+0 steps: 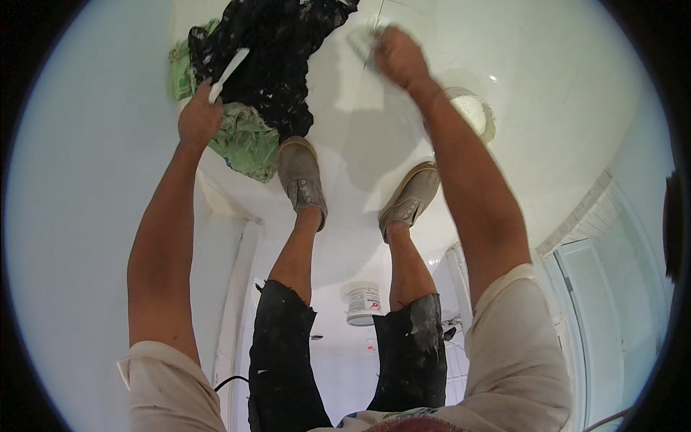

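My left hand is closed on a narrow white stick-like tool, tilted up to the right over a black crumpled, white-flecked cloth or sheet. Beside it lie green crumpled sacks or sheets. My right hand grips a pale, flat object, blurred by motion and too unclear to name, above the white tiled floor. Just right of my right forearm, and partly hidden by it, is a round container of white paste.
My shoes stand on the glossy floor. A white bucket sits behind my legs. A pale wall runs along the left; a white door and frame are at lower right. A dark cable hangs by my left leg.
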Demonstrator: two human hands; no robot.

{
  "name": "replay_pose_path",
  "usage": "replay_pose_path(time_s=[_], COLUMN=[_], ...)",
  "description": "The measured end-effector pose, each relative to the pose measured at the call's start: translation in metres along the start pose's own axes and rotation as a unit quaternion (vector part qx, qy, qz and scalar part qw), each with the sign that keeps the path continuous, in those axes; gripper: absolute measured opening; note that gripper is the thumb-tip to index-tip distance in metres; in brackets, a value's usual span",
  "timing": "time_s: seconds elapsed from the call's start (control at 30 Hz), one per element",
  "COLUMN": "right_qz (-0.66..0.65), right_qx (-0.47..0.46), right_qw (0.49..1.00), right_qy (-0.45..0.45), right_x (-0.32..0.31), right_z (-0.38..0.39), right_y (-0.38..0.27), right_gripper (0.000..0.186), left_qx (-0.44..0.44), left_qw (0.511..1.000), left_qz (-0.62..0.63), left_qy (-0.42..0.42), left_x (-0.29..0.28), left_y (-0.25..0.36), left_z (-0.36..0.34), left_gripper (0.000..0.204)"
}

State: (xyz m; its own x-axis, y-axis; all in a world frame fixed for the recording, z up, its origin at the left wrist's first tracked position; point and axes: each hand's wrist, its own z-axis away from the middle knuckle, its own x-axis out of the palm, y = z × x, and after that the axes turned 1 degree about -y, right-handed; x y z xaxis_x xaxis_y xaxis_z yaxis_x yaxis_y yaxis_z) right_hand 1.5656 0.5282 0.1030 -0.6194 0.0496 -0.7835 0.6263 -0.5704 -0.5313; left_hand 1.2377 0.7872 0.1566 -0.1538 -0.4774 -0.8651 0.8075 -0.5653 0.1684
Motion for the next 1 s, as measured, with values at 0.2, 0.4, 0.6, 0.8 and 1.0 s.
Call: replay_pose_path(time_s=[0.2, 0.4, 0.6, 0.8, 1.0], right_qz=[-0.071, -0.225, -0.240, -0.080, -0.018], right_qx=[0.000, 0.100, 0.187, 0.090, -0.035], right_qw=[0.985, 0.969, 0.952, 0.993, 0.997], right_qy=[-0.155, -0.028, -0.017, 0.009, 0.070], right_x=[0.052, -0.009, -0.051, -0.074, -0.066], right_z=[0.134, 0.129, 0.114, 0.066, -0.070], right_y=[-0.019, -0.019, 0.005, 0.031, 0.057], right_gripper=[0.024, 0.033, 0.034, 0.038, 0.036], left_qx=[0.163, 0.334, 0.150, 0.111, 0.072], left_qw=[0.966, 0.933, 0.980, 0.991, 0.989], left_qz=[0.121, -0.008, -0.094, -0.047, -0.039], left_qy=[0.159, 0.130, -0.095, -0.064, -0.122], left_x=[-0.025, -0.037, -0.016, -0.005, -0.007], left_y=[0.056, 0.210, 0.177, 0.054, 0.021], left_z=[0.010, -0.125, -0.105, -0.008, 0.023], left_gripper=[0.049, 0.055, 0.047, 0.040, 0.042])
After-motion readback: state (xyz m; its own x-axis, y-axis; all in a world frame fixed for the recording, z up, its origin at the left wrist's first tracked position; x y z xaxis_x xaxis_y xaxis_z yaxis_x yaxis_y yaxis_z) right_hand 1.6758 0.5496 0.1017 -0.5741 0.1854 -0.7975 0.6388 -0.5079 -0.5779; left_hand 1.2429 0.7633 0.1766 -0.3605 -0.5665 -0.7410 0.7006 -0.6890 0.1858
